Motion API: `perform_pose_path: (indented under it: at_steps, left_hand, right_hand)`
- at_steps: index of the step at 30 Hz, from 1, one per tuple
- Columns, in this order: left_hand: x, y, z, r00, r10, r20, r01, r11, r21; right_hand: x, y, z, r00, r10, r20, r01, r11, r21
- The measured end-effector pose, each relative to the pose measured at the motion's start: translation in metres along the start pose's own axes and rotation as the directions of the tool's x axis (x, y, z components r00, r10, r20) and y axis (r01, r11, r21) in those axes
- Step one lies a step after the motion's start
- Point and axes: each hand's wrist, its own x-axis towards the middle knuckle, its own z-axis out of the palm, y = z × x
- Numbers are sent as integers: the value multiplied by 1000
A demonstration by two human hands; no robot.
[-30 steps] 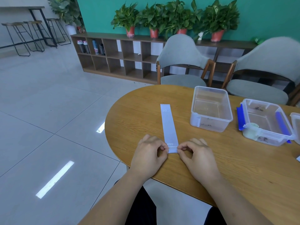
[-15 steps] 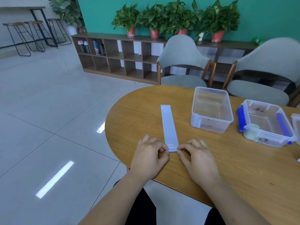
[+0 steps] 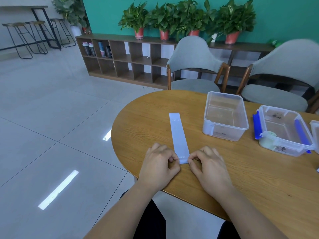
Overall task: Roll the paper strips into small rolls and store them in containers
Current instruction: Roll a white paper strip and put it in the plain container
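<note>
My left hand and right hand each pinch a corner of the long pale-blue paper strip, which lies flat on the round wooden worktop just left of the clear lidless plastic container, so the first curl starts square.

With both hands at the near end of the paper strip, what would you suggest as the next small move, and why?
Probably roll the pinched near edge forward into a first tight turn. The left hand and right hand each pinch a near corner of the paper strip, and the rest lies flat and unrolled on the table.
</note>
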Motion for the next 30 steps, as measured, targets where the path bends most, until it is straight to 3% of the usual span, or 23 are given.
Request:
perform_pose_path:
  at_steps: [10, 30]
  left_hand:
    - [1, -1, 0, 1000, -5, -18, 5, 1000, -21]
    - [1, -2, 1, 1000, -21, -6, 21, 1000, -8]
  right_hand:
    - [1, 3, 0, 999, 4, -42, 0, 995, 95]
    - [0, 2, 1, 998, -7, -56, 11, 998, 70]
